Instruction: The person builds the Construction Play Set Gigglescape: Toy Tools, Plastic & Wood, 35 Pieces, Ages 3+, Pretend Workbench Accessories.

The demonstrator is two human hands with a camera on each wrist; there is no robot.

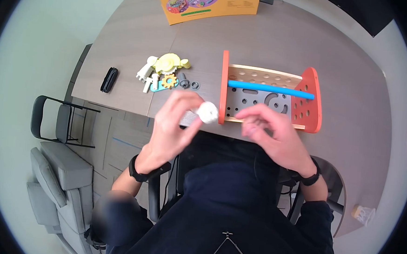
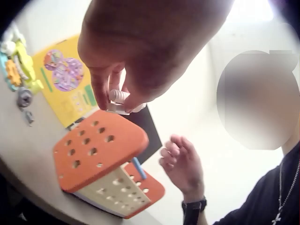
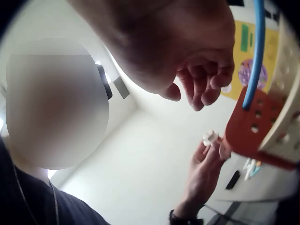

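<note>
My left hand (image 1: 168, 127) pinches a white toy bolt (image 1: 208, 113) between thumb and fingers, held up beside the left end of a wooden toy toolbox. In the left wrist view the ribbed thread of the bolt (image 2: 121, 96) shows between the fingertips. My right hand (image 1: 279, 137) hovers at the front of the toolbox, fingers loosely curled with nothing in them. The toolbox has orange-red end panels (image 1: 311, 105) with holes, pale perforated sides and a blue bar (image 1: 271, 89) across the top.
Left of the toolbox lie a yellow toy piece (image 1: 169, 62), an orange gear (image 1: 169, 81), several white pieces and grey bolt and nut parts (image 1: 184, 83). A black case (image 1: 109, 80) sits farther left. At the back stands a yellow printed box (image 1: 211, 6).
</note>
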